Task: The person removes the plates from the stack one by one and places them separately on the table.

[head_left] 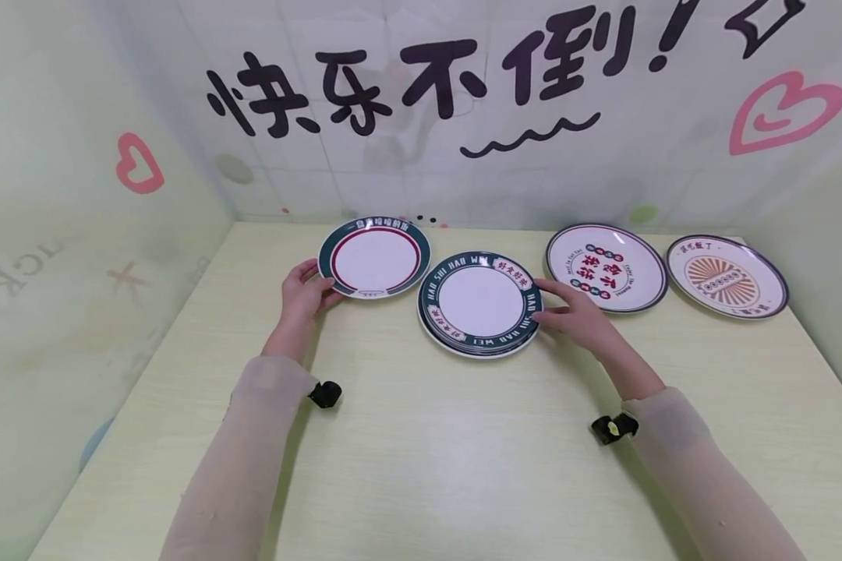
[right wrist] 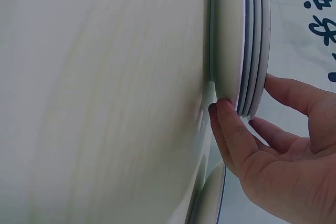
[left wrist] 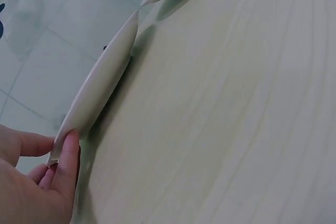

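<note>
My left hand (head_left: 305, 294) pinches the left rim of a plate (head_left: 375, 259) with a dark green border and red ring; in the left wrist view the thumb and fingers (left wrist: 67, 166) hold its edge. Right of it lies a stack of several plates (head_left: 481, 302), the top one green-bordered with white lettering. My right hand (head_left: 577, 313) grips the right edge of this stack, thumb on top and fingers beneath, as the right wrist view shows with the stacked rims (right wrist: 252, 45).
Two white patterned plates, one with red writing (head_left: 606, 269) and one with an orange sunburst (head_left: 728, 276), lie at the back right of the pale table (head_left: 435, 452). A printed wall (head_left: 421, 171) stands behind, with side walls left and right.
</note>
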The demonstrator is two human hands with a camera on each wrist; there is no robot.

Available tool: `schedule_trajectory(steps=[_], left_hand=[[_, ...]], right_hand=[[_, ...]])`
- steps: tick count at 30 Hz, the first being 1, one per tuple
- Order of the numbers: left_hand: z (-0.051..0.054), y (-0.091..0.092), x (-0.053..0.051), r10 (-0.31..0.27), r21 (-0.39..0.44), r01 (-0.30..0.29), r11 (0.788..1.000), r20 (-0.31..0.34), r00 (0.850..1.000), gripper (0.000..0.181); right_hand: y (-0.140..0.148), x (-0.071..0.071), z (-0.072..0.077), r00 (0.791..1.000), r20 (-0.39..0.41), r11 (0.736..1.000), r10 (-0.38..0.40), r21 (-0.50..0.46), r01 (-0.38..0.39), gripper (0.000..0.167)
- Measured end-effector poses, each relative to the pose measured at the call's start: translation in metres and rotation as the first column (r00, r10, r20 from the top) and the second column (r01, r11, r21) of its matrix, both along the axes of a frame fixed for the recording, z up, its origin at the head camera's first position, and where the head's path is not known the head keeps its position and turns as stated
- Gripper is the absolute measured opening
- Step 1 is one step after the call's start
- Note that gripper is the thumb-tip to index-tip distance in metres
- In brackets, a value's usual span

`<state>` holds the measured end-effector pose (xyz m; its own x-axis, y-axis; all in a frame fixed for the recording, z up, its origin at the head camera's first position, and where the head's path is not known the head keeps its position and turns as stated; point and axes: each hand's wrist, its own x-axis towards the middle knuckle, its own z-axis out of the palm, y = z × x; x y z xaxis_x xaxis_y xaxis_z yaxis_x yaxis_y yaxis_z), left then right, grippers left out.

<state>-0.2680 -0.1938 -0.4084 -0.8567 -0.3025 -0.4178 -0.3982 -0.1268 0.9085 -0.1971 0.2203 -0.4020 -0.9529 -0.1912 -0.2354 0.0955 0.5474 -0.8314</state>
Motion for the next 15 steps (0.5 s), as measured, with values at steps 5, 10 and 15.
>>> schedule_trajectory(steps=[5, 10, 15], left_hand=[[-0.0016, 0.0011, -0.0001, -0.018, -0.021, 0.018, 1.0, 0.02, 1.0, 0.065], [-0.0031, 0.0002, 0.0001, -0.043, -0.052, 0.046, 0.998, 0.047, 0.998, 0.066], [-0.0014, -0.0008, 0.0019, -0.089, -0.037, 0.091, 0.995, 0.039, 0.995, 0.068]], right_hand=[[0.0001, -0.0005, -0.0002, 1.0, 0.003, 1.0, -0.001, 0.002, 0.001, 0.066], [0.0001, -0.0005, -0.0006, 1.0, -0.002, 1.0, 0.009, 0.005, -0.009, 0.065], [0.0, -0.0004, -0.0012, 1.0, -0.013, 1.0, 0.017, 0.003, -0.017, 0.065]])
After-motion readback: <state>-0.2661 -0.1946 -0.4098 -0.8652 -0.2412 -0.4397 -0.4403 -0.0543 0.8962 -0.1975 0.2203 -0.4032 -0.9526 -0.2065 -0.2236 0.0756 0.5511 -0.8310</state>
